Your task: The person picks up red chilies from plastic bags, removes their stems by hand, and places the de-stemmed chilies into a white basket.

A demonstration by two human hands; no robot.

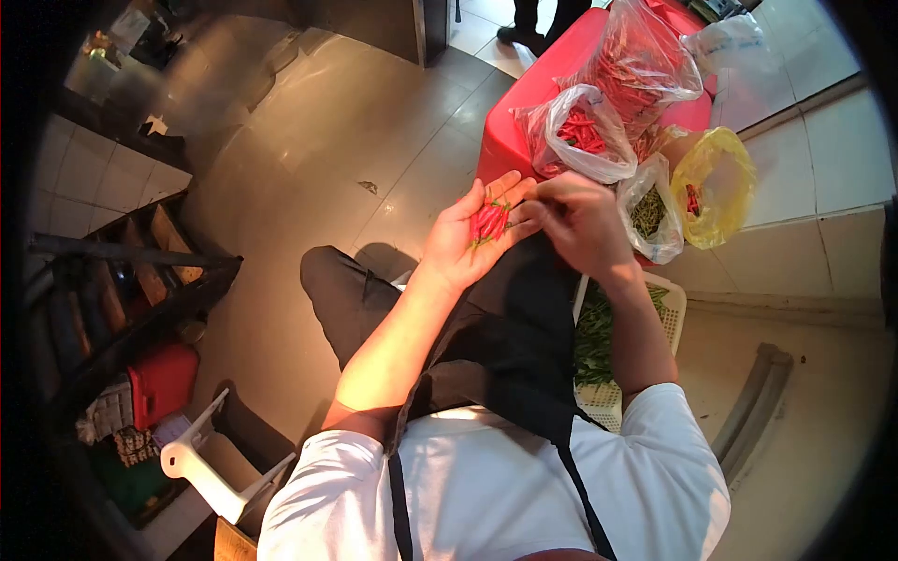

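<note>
My left hand is turned palm up, and several small red chili peppers with green stems lie across its palm and fingers. Right beside its fingertips is my right hand, fingers curled together in a pinch; whatever they hold, if anything, is hidden. Just beyond the right hand, a clear plastic bag of red chilies stands on a red surface. A smaller bag of thin green-brown pieces and a yellow bag with a few red chilies inside are to its right.
A larger clear bag of red chilies sits farther back. Beneath my right arm is a cream basket of long green produce. A white chair and a dark rack stand at left. Another person's dark shoes show at the top.
</note>
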